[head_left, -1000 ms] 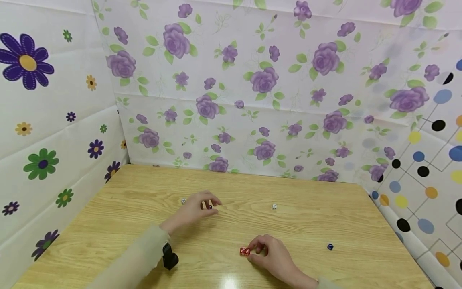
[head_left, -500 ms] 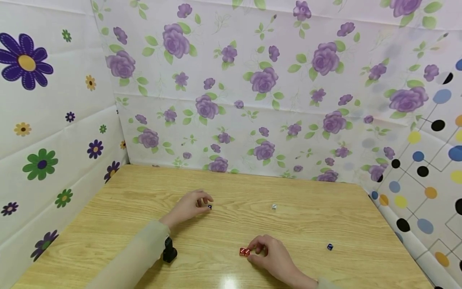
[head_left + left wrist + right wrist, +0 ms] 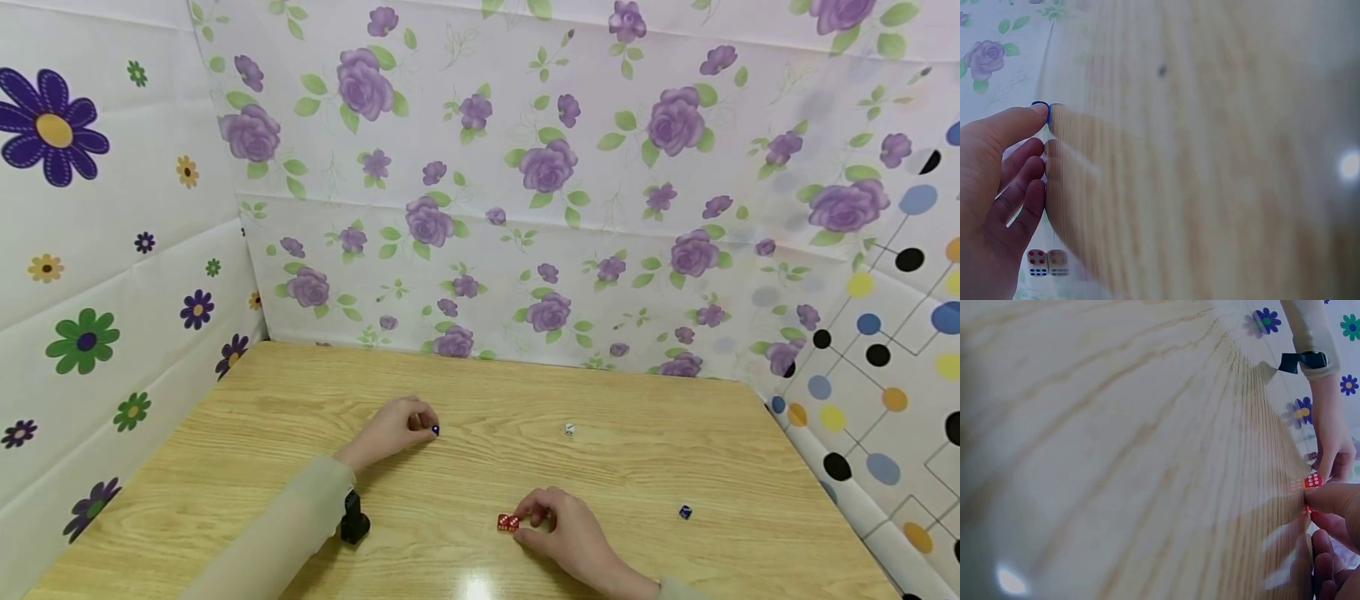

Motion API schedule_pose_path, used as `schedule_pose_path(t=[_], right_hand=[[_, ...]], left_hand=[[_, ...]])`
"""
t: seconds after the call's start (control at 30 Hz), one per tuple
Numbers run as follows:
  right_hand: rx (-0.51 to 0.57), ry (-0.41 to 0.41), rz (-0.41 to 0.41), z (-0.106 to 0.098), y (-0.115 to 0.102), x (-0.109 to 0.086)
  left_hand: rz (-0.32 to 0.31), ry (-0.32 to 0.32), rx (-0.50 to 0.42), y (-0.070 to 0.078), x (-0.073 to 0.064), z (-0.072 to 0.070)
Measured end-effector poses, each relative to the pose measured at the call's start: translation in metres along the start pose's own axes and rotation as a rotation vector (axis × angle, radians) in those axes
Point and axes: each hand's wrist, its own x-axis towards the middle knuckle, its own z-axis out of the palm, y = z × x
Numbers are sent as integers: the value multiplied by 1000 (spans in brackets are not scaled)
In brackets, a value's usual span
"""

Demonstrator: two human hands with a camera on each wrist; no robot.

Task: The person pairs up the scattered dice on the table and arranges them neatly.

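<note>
At the left back of the table my left hand (image 3: 393,428) pinches a small blue die (image 3: 436,430) with its fingertips. In the left wrist view the thumb covers most of that blue die (image 3: 1041,105). A white die (image 3: 1037,262) with red and blue pips lies beyond this hand in the same view; the head view hides it. Nearer the front, my right hand (image 3: 566,533) has thumb and finger on the right one of two red dice (image 3: 507,522) standing side by side. The right wrist view shows a red die (image 3: 1314,480) at the thumb tip.
Another white die (image 3: 570,429) lies at the back right of centre, and a dark blue die (image 3: 686,512) to the right of my right hand. Patterned cloth walls (image 3: 480,275) border the wooden table (image 3: 645,458). A black device (image 3: 352,521) sits on the left wrist.
My left hand has shifted a little left and its fingers have closed onto the blue die. It now covers the white die beside it. The right hand and the red dice stay put.
</note>
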Motion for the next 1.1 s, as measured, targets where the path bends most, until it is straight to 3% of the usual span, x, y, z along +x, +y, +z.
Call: schedule_pose_path(t=[0.53,0.83,1.1], right_hand=[[9,-5,0,0,-1,-1],[18,13,-19,0,-2,-1],[7,6,4,0,-1,0]], left_hand=[[-16,5,-7,3,-1,3],[-37,-29,13,17,0,11],[-38,-15,9,32,-3,23]])
